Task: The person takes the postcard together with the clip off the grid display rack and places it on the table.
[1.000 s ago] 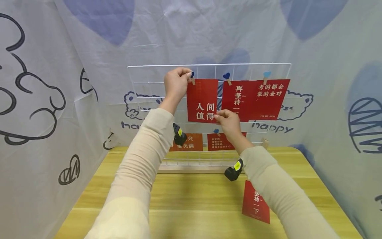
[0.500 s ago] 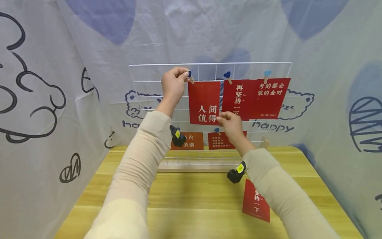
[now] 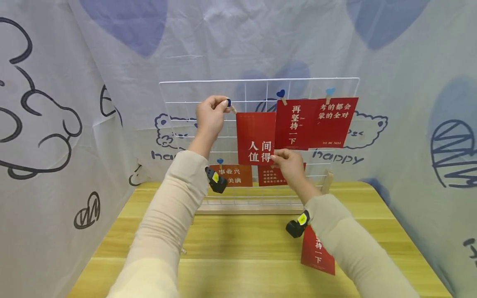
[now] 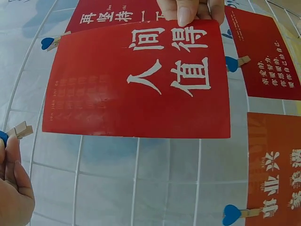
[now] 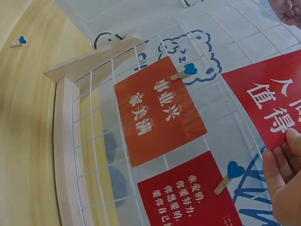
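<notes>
My left hand (image 3: pixel 210 116) pinches a small wooden clothespin (image 4: pixel 21 130) with a blue heart on its end, in front of the white wire grid's upper left. A red card (image 3: pixel 256 132) with large white characters is held upright by my right hand (image 3: pixel 288 163), thumb and fingers at its lower right corner. In the left wrist view the clothespin is apart from this card's edge. Two red cards (image 3: pixel 292 124) hang side by side at the grid's upper right, under heart clothespins. Lower down, an orange-red card (image 5: pixel 160 110) and another red card (image 5: pixel 188 193) are clipped.
The wire grid (image 3: pixel 201 81) stands in a wooden base (image 3: pixel 249 210) on the wooden table (image 3: pixel 223 273). A red card (image 3: pixel 316 252) lies on the table, partly under my right forearm. Another heart clothespin (image 5: pixel 18 42) lies on the table. Printed cloth (image 3: pixel 238 37) surrounds the table.
The held card has come away from the grid's top and moved down with my right hand. My left hand has drawn left and down with the clothespin, off the card.
</notes>
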`<action>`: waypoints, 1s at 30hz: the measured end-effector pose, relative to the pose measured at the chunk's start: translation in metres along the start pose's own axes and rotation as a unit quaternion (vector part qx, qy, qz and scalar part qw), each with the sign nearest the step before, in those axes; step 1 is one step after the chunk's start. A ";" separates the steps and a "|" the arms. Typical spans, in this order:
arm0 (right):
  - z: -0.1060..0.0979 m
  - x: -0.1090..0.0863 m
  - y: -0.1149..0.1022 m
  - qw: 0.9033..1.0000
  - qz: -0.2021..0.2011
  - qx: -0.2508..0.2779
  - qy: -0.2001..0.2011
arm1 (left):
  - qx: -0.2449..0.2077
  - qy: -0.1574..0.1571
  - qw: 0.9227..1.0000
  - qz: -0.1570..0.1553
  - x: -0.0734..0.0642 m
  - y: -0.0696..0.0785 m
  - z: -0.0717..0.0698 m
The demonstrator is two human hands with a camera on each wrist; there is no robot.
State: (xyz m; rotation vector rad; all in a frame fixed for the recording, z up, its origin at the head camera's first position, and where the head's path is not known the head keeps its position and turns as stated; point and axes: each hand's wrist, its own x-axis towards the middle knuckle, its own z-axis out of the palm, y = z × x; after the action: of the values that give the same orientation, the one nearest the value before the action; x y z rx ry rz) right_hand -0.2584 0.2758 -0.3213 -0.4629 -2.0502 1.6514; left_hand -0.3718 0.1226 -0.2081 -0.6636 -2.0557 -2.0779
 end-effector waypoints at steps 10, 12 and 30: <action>-0.002 -0.007 0.020 1.000 0.009 -0.014 0.007 | -0.003 -0.001 1.000 -0.012 -0.014 -0.017 -0.009; -0.003 -0.009 0.023 1.000 0.014 -0.019 0.009 | 0.001 -0.002 1.000 -0.019 -0.017 -0.020 -0.010; -0.016 -0.029 0.050 0.999 0.051 0.007 0.012 | -0.004 -0.013 0.996 -0.086 -0.050 -0.053 -0.020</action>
State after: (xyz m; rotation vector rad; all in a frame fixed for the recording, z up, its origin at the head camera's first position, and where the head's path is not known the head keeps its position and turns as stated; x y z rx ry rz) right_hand -0.2270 0.2849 -0.3710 -0.5894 -2.0264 1.7098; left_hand -0.3525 0.0953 -0.2761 -0.5347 -2.1915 -2.1797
